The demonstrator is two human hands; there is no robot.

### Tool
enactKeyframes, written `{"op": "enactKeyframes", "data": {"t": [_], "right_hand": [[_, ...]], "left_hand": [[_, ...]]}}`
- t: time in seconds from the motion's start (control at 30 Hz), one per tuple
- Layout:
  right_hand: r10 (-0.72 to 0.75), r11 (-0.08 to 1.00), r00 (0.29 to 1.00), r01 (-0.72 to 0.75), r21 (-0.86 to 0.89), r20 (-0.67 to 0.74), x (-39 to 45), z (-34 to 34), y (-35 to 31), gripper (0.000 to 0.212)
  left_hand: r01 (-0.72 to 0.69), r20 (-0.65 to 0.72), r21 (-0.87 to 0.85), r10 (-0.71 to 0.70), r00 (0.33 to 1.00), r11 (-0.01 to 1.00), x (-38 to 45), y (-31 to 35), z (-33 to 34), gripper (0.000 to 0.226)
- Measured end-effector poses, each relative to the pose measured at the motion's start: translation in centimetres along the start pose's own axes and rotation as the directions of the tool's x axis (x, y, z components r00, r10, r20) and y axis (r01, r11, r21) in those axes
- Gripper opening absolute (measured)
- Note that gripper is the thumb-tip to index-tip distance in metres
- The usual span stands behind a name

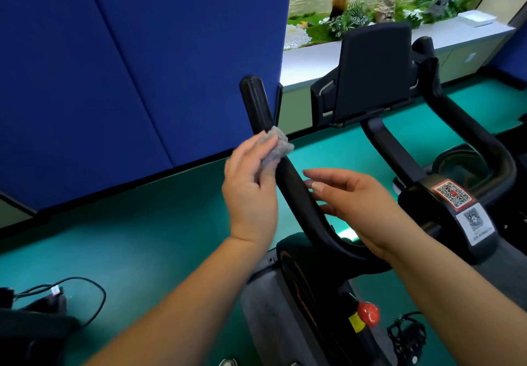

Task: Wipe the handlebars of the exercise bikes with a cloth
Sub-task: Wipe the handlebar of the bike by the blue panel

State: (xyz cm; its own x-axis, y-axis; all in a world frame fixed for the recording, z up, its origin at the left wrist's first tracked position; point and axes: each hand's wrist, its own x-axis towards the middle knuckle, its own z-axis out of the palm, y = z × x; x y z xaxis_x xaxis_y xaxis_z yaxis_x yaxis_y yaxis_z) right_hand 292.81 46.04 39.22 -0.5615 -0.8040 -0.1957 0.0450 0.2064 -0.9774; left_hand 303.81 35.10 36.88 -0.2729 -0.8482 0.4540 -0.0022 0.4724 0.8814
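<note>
A black exercise bike fills the centre and right. Its left handlebar [258, 103] rises toward the blue wall, and its right handlebar [467, 126] curves at the far right. My left hand [251, 191] grips a grey cloth [278, 148] and presses it against the left handlebar, about halfway up the bar. My right hand [353, 203] hovers just right of the same bar, fingers relaxed and spread, holding nothing. I cannot tell whether its fingertips touch the bar.
A black tablet holder [373, 71] stands between the bars. QR stickers [453, 194] sit on the stem, a red knob [368, 313] on the frame below. Blue partition [128, 66] at left, green floor [142, 251], black cable [85, 288] at lower left, planter ledge [356, 17] behind.
</note>
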Motion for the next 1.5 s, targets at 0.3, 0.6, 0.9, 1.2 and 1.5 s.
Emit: {"op": "enactKeyframes", "data": {"t": [0.3,0.6,0.9,1.2,1.5], "right_hand": [[-0.141,0.989,0.988,0.138,-0.06,-0.056,2.8,3.2,-1.3,0.03],[-0.164,0.986,0.986,0.165,0.015,-0.036,2.9,3.1,-0.8,0.028],[-0.161,0.985,0.986,0.164,0.049,-0.05,2.5,3.2,-1.1,0.027],[-0.136,0.988,0.989,0.141,0.07,-0.064,2.4,3.2,-1.4,0.027],[-0.127,0.987,0.99,0.132,0.09,-0.068,2.3,3.5,-1.7,0.027]], "left_hand": [[0.466,-0.086,-0.481,-0.569,0.818,0.742,-2.0,0.4,1.4,0.039],[0.524,0.044,-0.666,-0.674,0.738,0.53,-2.1,-1.1,2.7,0.029],[0.432,-0.049,-0.565,-0.552,0.832,0.703,4.1,-1.2,2.4,0.026],[0.435,-0.028,-0.59,-0.556,0.831,0.68,8.3,-1.0,2.5,0.018],[0.526,0.034,-0.514,-0.596,0.802,0.678,1.5,-1.5,2.1,0.033]]}}
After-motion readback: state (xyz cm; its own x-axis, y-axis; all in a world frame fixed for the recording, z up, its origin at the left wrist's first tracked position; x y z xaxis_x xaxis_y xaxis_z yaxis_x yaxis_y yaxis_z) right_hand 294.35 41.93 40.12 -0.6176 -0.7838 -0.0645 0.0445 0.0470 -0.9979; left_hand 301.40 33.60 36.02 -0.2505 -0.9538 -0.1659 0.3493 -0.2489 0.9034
